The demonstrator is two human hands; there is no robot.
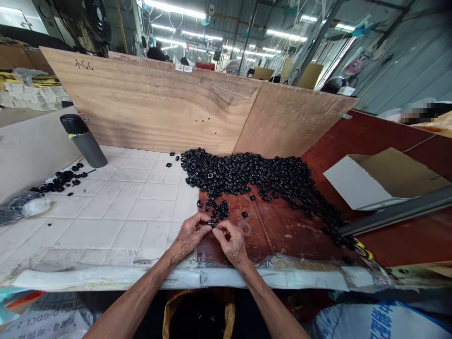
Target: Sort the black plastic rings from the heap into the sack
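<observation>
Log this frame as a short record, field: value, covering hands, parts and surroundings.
Left hand: pinching a small black piece
Right hand: fingertips at that piece; firmness of grip unclear
Main pile: many black pieces, before the wooden board
Small cluster: black pieces, left, near the grey bottle
Surface: white section left, dark red section right
Right side: open box

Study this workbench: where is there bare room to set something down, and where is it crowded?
Widest patch: the white tiles between the bottle and the left hand. Smaller: the red board between the right hand and the black heap. Crowded: where that heap lies along the wooden partition.
</observation>
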